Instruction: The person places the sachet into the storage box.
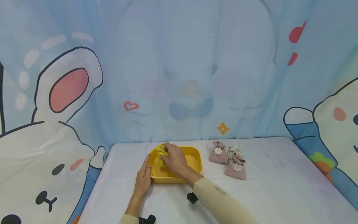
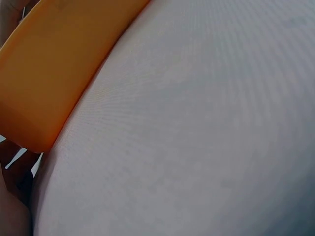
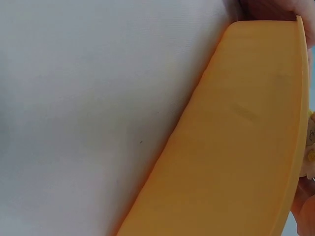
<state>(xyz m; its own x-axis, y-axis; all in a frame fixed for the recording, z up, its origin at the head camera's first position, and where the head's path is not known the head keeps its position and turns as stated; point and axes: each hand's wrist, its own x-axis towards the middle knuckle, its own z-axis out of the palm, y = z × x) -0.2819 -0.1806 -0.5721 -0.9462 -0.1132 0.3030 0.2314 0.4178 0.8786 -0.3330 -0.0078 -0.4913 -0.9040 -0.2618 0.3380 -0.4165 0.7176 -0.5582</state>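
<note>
A yellow drawstring pouch (image 1: 161, 154) is at the left end of a yellow plastic tray (image 1: 176, 179). My right hand (image 1: 176, 158) reaches over the tray from the right and pinches the pouch near its gathered neck. In the right wrist view, only a sliver of the pouch (image 3: 309, 147) shows past the tray's rim. Along the tray's left outer side lies my left hand (image 1: 143, 180), its fingers extended and touching the wall. The tray's outer wall (image 2: 54, 69) fills the upper left of the left wrist view.
To the tray's right lie small pouches: one dusty pink with a white flower (image 1: 218, 158), another like it nearer the front (image 1: 236, 171), and a pale one (image 1: 234, 149) partly behind. A white cloth (image 1: 279, 186) covers the table. A printed curtain (image 1: 190, 62) hangs behind.
</note>
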